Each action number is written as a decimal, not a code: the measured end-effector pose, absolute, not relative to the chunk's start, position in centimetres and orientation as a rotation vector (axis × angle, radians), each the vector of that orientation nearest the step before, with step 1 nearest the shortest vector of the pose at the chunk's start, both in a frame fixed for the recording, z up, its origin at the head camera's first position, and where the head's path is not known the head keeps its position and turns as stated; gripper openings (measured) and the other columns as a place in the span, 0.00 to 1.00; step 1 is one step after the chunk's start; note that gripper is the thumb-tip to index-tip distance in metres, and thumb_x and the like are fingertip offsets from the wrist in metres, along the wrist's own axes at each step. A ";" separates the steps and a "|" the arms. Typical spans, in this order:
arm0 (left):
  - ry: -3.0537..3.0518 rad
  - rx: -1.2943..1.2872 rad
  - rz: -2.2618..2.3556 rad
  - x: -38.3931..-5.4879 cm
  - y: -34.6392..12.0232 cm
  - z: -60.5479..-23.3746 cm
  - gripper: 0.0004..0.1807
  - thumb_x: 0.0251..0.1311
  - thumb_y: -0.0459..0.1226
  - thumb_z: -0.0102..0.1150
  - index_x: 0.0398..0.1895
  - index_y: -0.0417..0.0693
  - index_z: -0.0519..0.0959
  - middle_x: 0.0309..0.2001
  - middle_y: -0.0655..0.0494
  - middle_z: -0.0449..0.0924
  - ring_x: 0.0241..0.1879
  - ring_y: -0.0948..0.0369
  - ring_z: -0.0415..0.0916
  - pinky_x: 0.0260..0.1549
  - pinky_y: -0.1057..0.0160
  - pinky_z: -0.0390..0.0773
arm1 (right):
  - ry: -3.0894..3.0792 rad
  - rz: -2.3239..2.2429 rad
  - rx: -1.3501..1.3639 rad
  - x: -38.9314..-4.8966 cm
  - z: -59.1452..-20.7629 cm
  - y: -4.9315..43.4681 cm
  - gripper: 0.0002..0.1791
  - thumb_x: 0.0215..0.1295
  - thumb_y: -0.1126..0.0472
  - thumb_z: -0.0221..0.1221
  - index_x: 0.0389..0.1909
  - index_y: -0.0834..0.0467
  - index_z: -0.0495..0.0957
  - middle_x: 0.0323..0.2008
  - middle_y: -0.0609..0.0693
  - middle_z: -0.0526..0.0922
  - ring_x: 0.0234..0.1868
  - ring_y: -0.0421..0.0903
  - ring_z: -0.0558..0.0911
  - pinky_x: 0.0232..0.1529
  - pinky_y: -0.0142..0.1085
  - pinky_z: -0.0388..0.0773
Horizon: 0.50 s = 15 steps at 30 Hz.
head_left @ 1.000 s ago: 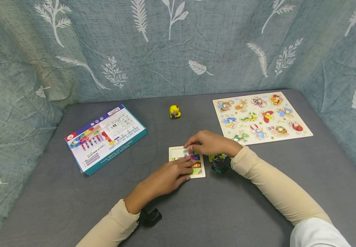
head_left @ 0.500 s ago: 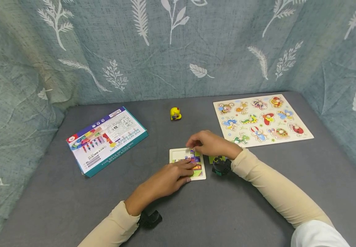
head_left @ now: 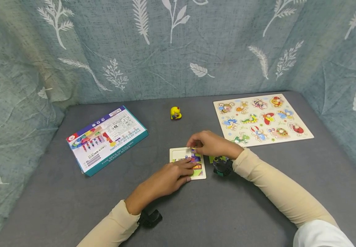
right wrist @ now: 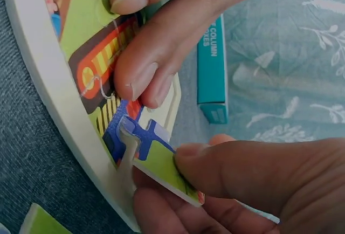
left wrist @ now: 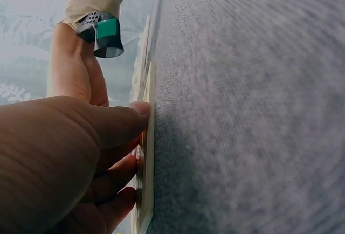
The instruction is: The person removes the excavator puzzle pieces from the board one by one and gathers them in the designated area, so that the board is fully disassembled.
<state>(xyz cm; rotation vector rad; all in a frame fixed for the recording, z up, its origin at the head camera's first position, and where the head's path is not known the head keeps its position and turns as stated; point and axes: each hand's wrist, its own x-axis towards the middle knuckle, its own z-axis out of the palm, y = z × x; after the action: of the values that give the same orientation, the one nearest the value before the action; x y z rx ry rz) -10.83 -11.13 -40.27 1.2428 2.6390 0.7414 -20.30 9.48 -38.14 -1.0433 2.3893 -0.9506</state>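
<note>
A small jigsaw puzzle in a cream wooden frame (head_left: pixel 178 150) lies flat on the grey table. Several colourful pieces sit in it, and part of its upper area shows bare. My left hand (head_left: pixel 170 176) rests on the frame from the near left, its fingers extended over the fitted pieces. In the left wrist view the thumb (left wrist: pixel 137 110) touches the frame's edge. At the frame's upper right corner, my right hand (head_left: pixel 213 144) pinches a green and blue puzzle piece (right wrist: pixel 164 164) between thumb and fingers. That piece is tilted, with its blue end at the fitted pieces.
Beside the frame, under my right wrist, lies a loose green piece (head_left: pixel 211 159). A bead-set box (head_left: pixel 110 139) stands to the left, and a yellow toy figure (head_left: pixel 175 112) sits at the back. An insect peg puzzle (head_left: pixel 261 120) is at the back right. Patterned curtain (head_left: pixel 165 68) hangs behind.
My right fingers have shifted slightly right along the frame's top, and the purple and green piece shows more at the corner. My left hand stays in place on the puzzle.
</note>
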 end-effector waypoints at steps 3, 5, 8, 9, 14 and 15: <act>2.635 1.232 0.740 -10.8 -11.2 -40.2 0.18 0.66 0.35 0.60 0.58 0.41 0.79 0.64 0.50 0.72 0.67 0.53 0.63 0.63 0.51 0.66 | 2.365 -0.966 -1.028 -20.3 -38.2 9.5 0.09 0.62 0.72 0.61 0.42 0.60 0.83 0.34 0.48 0.84 0.35 0.40 0.81 0.39 0.35 0.79; 2.634 1.232 0.740 -10.8 -11.2 -40.3 0.18 0.66 0.35 0.60 0.58 0.41 0.80 0.64 0.50 0.72 0.67 0.53 0.63 0.63 0.51 0.66 | 2.352 -0.970 -1.030 -20.4 -38.1 9.6 0.08 0.62 0.72 0.60 0.40 0.60 0.83 0.32 0.47 0.84 0.34 0.40 0.81 0.38 0.35 0.79; 2.636 1.241 0.742 -10.9 -11.2 -40.3 0.18 0.66 0.35 0.60 0.57 0.41 0.80 0.64 0.50 0.72 0.67 0.53 0.63 0.63 0.52 0.65 | 2.339 -0.967 -1.047 -20.4 -38.1 9.6 0.08 0.63 0.72 0.60 0.40 0.60 0.84 0.31 0.45 0.84 0.34 0.39 0.82 0.37 0.35 0.79; 2.637 1.243 0.743 -10.9 -11.2 -40.3 0.18 0.66 0.35 0.60 0.57 0.41 0.80 0.64 0.50 0.72 0.67 0.53 0.63 0.63 0.52 0.65 | 2.337 -0.965 -1.057 -20.4 -38.0 9.6 0.08 0.63 0.72 0.60 0.40 0.60 0.84 0.31 0.45 0.84 0.34 0.39 0.82 0.37 0.34 0.79; 2.635 1.241 0.740 -10.9 -11.2 -40.3 0.18 0.66 0.35 0.60 0.58 0.41 0.80 0.64 0.50 0.72 0.67 0.53 0.63 0.63 0.52 0.65 | 2.332 -0.968 -1.082 -20.3 -38.0 9.6 0.07 0.64 0.71 0.61 0.40 0.61 0.85 0.32 0.45 0.85 0.34 0.38 0.82 0.38 0.34 0.79; 2.634 1.240 0.738 -10.9 -11.2 -40.3 0.18 0.66 0.35 0.60 0.58 0.41 0.79 0.64 0.50 0.72 0.67 0.53 0.63 0.63 0.52 0.65 | 2.332 -0.969 -1.084 -20.3 -38.0 9.6 0.07 0.64 0.71 0.61 0.40 0.61 0.85 0.32 0.45 0.85 0.33 0.38 0.81 0.38 0.34 0.79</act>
<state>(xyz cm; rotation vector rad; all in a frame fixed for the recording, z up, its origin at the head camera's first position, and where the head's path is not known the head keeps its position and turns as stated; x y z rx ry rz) -10.85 -11.19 -40.27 1.2398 2.6341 0.7383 -20.28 9.61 -37.96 -1.0840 2.3322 -0.9689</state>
